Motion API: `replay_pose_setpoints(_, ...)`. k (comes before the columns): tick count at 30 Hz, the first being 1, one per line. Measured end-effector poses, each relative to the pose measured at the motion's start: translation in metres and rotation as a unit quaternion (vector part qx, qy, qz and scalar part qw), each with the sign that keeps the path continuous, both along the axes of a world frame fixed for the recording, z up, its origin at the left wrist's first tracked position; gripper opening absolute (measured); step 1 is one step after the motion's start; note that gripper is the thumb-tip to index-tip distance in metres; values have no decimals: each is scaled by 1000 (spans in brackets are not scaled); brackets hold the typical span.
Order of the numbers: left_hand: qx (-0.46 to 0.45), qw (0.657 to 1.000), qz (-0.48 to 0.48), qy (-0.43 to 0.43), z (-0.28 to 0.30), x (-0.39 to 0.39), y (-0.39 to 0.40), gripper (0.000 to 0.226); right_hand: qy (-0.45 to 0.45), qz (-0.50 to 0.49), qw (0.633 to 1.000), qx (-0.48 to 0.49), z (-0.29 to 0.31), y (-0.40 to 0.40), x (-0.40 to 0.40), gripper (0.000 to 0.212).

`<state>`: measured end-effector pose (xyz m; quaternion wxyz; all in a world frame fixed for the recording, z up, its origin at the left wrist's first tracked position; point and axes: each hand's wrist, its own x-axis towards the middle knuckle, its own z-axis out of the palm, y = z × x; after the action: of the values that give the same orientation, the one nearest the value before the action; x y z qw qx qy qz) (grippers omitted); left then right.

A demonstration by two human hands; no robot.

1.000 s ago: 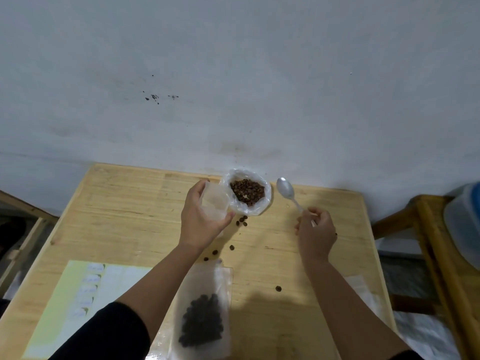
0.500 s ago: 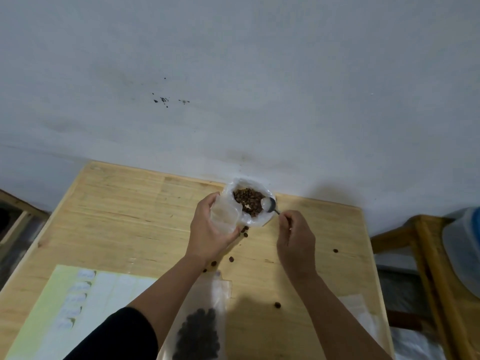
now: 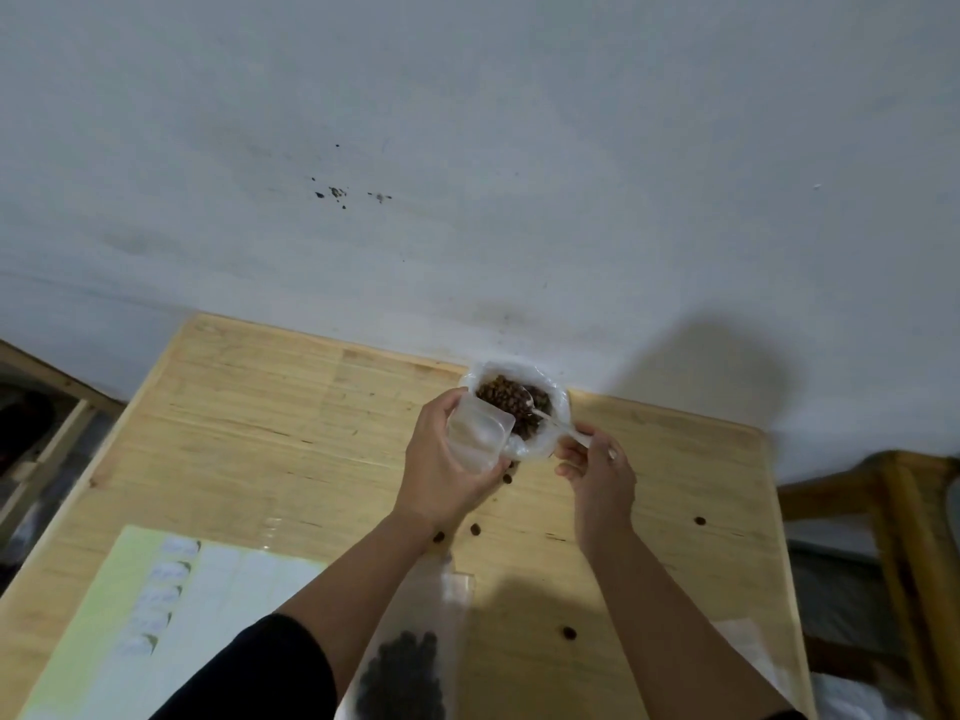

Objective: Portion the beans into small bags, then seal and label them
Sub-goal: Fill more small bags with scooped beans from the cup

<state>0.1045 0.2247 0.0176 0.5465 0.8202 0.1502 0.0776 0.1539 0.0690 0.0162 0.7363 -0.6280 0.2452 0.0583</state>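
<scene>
Near edge: filled small bag [image 3: 402, 672] lying flat. Mid-table: left hand [image 3: 441, 472] wrapped around an empty pouch [image 3: 475, 439]; right hand [image 3: 597, 472] pinching the spoon [image 3: 548, 418]. Far: since a second ago the spoon bowl has entered the bean supply bag [image 3: 514, 402]. Scooping is under way.

Both bare forearms reach forward from the bottom of the view, the left one emerging from a black sleeve [image 3: 260, 672] pushed up near the elbow. The left hand [image 3: 441, 472] is raised with its back toward the camera, fingers and thumb curled closed around a small clear plastic pouch [image 3: 478, 433] held upright with its mouth up. The right hand [image 3: 597, 472] sits level with it and just beside it, fingers pinched on the handle of a silvery metal spoon [image 3: 550, 420] that angles up and left from the fingertips.
</scene>
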Motion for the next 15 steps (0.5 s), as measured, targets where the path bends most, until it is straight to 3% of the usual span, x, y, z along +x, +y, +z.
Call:
replay_pose_setpoints(8, 15, 1000, -9, 9, -1, 3, -3, 89, 2, -45, 998, 52, 24, -17, -2, 26)
replay_pose_setpoints(15, 26, 1000, 4, 10, 1, 5, -5, 94, -51, -14, 997, 58, 63, -27, -10, 30)
